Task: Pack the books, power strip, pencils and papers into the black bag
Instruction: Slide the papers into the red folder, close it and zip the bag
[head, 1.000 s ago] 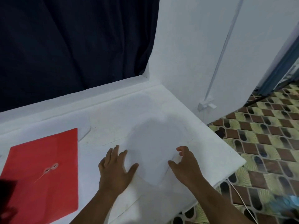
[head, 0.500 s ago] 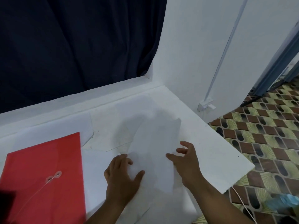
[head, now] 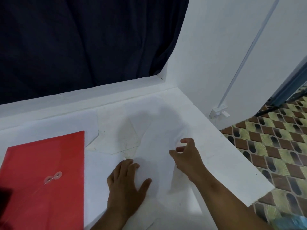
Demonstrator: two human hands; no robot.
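Note:
White paper sheets (head: pixel 157 146) lie on the white table (head: pixel 224 163), one of them bowed upward between my hands. My left hand (head: pixel 124 183) presses flat on the sheet's left edge with fingers spread. My right hand (head: pixel 184 155) holds the sheet's right side with curled fingers, and the paper bends up under it. A red string-tie envelope (head: pixel 44 180) lies flat at the left. More white sheets (head: pixel 49 127) lie behind the envelope. The black bag, books, power strip and pencils are out of view.
A dark curtain (head: pixel 83 39) hangs behind the table. A white wall (head: pixel 224 47) stands at the right with a cable duct (head: pixel 219 112). The table's right edge drops to a patterned tile floor (head: pixel 274 146). A dark object (head: pixel 5 196) sits at the left frame edge.
The sheet that lay flat a second ago has been pushed together and now bows upward. My right hand curled onto its right side; my left hand stays pressed on it.

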